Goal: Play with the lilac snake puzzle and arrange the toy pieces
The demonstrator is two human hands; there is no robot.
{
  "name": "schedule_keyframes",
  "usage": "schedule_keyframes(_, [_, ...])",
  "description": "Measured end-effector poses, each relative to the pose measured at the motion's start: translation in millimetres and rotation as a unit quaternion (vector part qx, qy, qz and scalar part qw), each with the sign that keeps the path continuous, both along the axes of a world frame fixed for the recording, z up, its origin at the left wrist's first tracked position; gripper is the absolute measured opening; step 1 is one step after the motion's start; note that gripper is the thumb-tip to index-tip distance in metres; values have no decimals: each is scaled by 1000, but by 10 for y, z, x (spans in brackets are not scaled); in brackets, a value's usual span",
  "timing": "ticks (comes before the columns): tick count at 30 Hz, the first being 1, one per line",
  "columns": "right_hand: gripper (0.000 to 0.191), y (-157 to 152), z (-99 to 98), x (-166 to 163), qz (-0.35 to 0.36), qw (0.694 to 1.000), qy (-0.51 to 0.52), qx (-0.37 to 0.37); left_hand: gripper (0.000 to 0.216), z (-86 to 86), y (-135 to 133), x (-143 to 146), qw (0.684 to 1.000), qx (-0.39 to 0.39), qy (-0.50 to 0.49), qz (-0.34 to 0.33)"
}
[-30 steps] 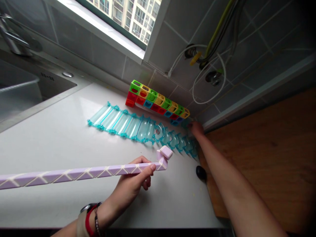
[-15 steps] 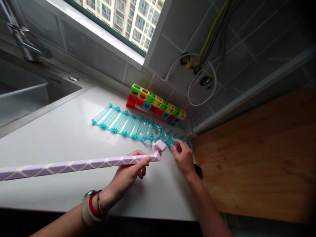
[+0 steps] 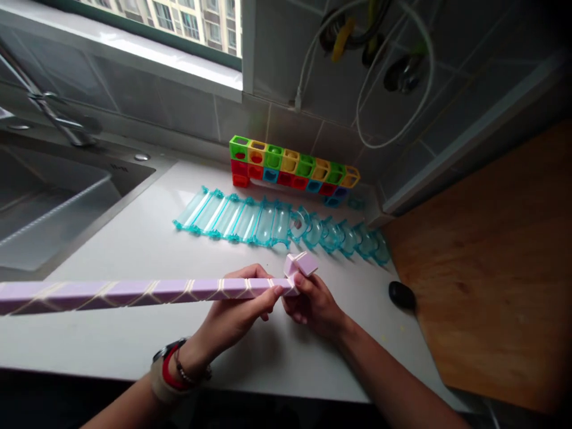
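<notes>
A long lilac twist-snake toy (image 3: 134,292) made of jointed wedges stretches from the left edge to the middle, above the white counter (image 3: 111,238). My left hand (image 3: 236,316) grips it near its right end, fingers wrapped round. My right hand (image 3: 313,304) pinches the bent end segment (image 3: 301,265) from the right. The two hands meet at that tip.
Behind the hands lies a row of clear teal track pieces (image 3: 277,223). Against the tiled wall stands a two-tier row of coloured blocks (image 3: 290,170). A steel sink (image 3: 49,196) is at left, a small black object (image 3: 401,294) and a wooden surface (image 3: 491,268) at right. Cables (image 3: 384,71) hang above.
My right hand has drawn back from the far corner near the blocks and has taken hold of the toy's end segment. The view has shifted left and closer.
</notes>
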State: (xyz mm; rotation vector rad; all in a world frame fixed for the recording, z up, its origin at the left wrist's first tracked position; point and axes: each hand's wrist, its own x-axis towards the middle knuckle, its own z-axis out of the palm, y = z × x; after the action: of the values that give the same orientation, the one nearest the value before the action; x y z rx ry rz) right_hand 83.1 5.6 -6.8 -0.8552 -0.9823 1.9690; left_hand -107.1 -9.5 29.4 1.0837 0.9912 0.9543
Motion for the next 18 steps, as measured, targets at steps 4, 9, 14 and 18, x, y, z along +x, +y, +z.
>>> schedule_keyframes(4, [44, -26, 90, 25, 38, 996, 62, -46, 29, -9, 2, 10, 999, -8, -36, -8])
schedule_keyframes(9, [37, -69, 128, -61, -36, 998, 54, 8, 29, 6, -34, 41, 997, 35, 51, 56])
schedule_keyframes(14, [40, -202, 51, -125, -169, 962, -124, 173, 30, 15, -95, 132, 986, 59, 94, 122])
schedule_keyframes(18, [38, -261, 8, -115, -222, 906, -248, 260, 27, 13, -123, 152, 988, 59, 71, 124])
